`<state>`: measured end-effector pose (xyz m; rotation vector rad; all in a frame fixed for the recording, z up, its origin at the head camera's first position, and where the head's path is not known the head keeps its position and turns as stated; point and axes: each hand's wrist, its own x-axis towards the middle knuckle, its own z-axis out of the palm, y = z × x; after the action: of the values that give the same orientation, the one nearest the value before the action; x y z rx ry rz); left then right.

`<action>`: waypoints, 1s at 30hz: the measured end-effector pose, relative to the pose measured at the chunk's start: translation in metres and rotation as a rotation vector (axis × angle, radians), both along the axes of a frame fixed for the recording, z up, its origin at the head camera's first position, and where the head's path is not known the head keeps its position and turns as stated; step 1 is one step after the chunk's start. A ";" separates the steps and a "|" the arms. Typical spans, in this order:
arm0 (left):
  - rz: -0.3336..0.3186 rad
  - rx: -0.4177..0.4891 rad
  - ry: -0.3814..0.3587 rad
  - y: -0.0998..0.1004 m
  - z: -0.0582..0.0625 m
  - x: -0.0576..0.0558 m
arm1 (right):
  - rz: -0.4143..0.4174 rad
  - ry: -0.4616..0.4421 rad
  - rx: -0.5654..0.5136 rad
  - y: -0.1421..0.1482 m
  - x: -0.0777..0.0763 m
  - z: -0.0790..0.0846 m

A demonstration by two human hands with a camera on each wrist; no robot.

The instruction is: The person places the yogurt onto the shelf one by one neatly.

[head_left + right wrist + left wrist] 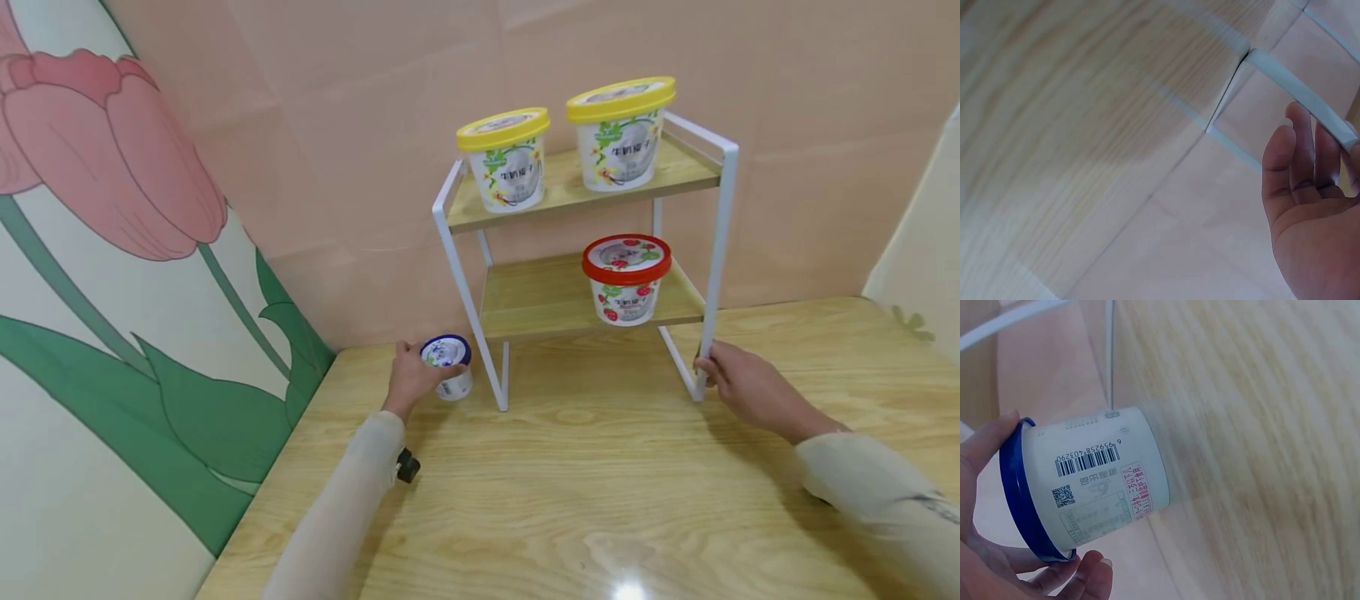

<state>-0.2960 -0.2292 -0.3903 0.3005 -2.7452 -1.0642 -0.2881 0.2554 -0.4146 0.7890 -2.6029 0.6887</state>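
My left hand [414, 375] grips a small white paper tub [453, 385] by its blue lid [1017, 481], thumb on one side and fingers on the other. A barcode and printed text show on the tub's side in the left wrist view. The tub is upright beside the left leg of a two-tier shelf rack [525, 287] with a white metal frame. Low on the rack's front right leg [716, 250], my right hand [753, 387] holds the white bar. That bar [1297, 94] runs between the thumb and curled fingers in the right wrist view.
Two yellow-lidded tubs [513, 171] [618, 150] stand on the rack's top board. A red-lidded tub [628, 296] stands at the right of the lower board. The wooden table [540, 500] meets a pink backdrop [337, 167] behind and a tulip-printed panel [112, 275] at left.
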 end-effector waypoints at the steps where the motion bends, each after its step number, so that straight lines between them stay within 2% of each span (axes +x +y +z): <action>1: 0.001 -0.002 -0.003 0.000 0.000 0.001 | 0.000 -0.002 0.000 0.000 0.000 0.000; 14: -0.002 -0.023 -0.022 0.005 -0.001 0.016 | -0.001 0.009 0.003 -0.002 0.001 0.001; 24: -0.003 -0.043 -0.044 0.010 0.001 0.025 | -0.016 0.055 0.020 -0.001 0.001 -0.001; 30: -0.007 -0.054 -0.038 0.013 0.003 0.031 | -0.013 0.032 0.017 -0.001 0.002 0.001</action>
<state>-0.2652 -0.2163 -0.3877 0.3071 -2.8055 -0.9943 -0.2865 0.2548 -0.4136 0.7811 -2.5862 0.6463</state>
